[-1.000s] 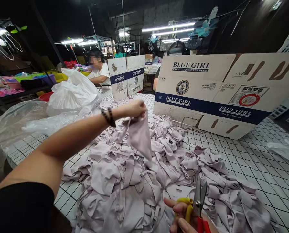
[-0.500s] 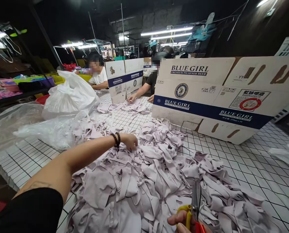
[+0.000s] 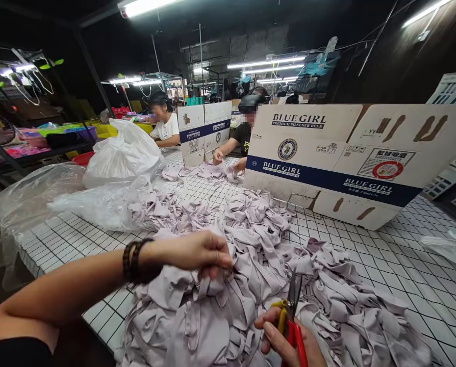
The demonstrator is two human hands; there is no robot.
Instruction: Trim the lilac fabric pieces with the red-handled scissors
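Fingers (image 3: 217, 259) of the left hand (image 3: 195, 251) are pinched on pale cloth (image 3: 212, 291); red-and-yellow scissors (image 3: 289, 312), slightly parted, are held in the right hand (image 3: 277, 337).

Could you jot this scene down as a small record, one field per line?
Left hand: fingers curled over the cloth pile; grip unclear
Right hand: holding scissors, red and yellow handles, blades upward
Table: white with black grid lines
Standing: large carton, smaller carton beyond
Far side: co-worker handling more cloth
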